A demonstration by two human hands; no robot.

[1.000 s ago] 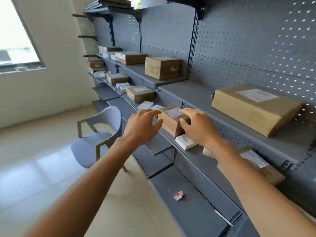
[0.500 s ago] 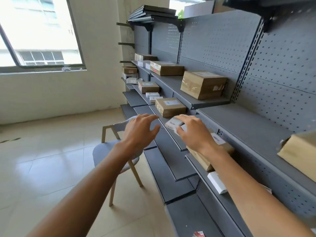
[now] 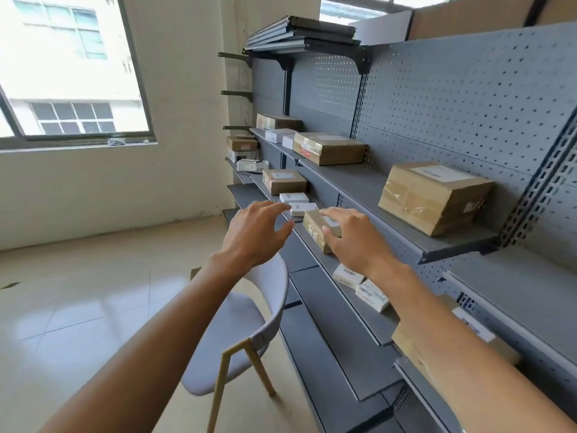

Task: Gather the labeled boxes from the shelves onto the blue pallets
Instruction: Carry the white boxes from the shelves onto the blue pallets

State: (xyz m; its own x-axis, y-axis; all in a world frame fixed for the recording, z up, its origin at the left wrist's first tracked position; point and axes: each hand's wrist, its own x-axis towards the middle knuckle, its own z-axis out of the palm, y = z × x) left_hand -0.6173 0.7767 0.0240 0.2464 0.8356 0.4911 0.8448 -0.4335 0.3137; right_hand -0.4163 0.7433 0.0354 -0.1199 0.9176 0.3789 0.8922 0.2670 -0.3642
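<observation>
Right hand (image 3: 349,235) rests spread on small brown box (image 3: 315,228); left hand (image 3: 259,232), open and empty at its 9 o'clock, should clamp the opposite side before lifting.

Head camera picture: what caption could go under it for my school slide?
Two bare hands, left hand open and right hand resting on it, reach for a small cardboard box on grey shelves.

Shelves (image 3: 349,182): matt grey painted metal, backed by perforated panel (image 3: 452,104). Boxes (image 3: 434,198), centre right: brown cardboard, glossy clear tape, white paper labels. Chair (image 3: 246,320), lower centre: smooth grey plastic shell, wooden legs; floor (image 3: 78,307) glossy tile.
</observation>
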